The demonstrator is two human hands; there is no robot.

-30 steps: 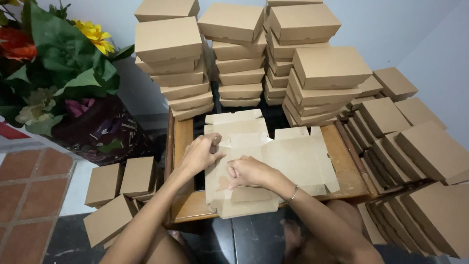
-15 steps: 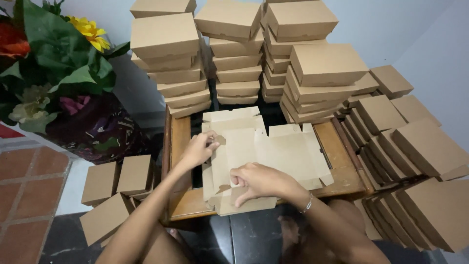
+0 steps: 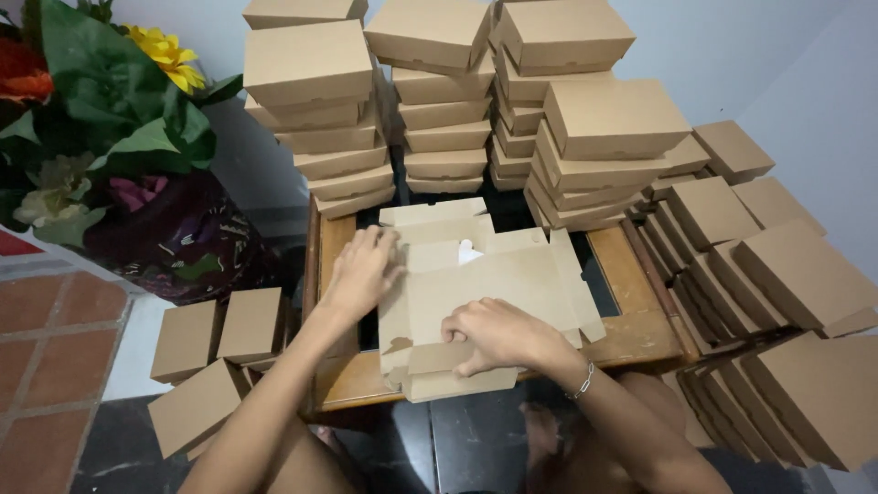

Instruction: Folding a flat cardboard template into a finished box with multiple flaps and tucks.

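A flat, unfolded brown cardboard box blank (image 3: pixel 498 284) lies on top of a small pile of similar blanks on a low wooden table (image 3: pixel 631 274). My left hand (image 3: pixel 361 270) rests palm down on the blank's left edge, fingers pressing a side flap. My right hand (image 3: pixel 498 334) grips the near flap of the blank, fingers curled over its folded edge. A thin bracelet sits on my right wrist.
Tall stacks of finished brown boxes (image 3: pixel 439 101) stand behind the table. More boxes lean in rows at the right (image 3: pixel 777 274). Three boxes (image 3: pixel 215 348) lie on the floor at left. A wrapped bouquet with a yellow flower (image 3: pixel 119 137) stands at far left.
My left hand has slid down onto the blank's left flap and flattened. My right hand has shifted slightly right along the near flap, folding it.
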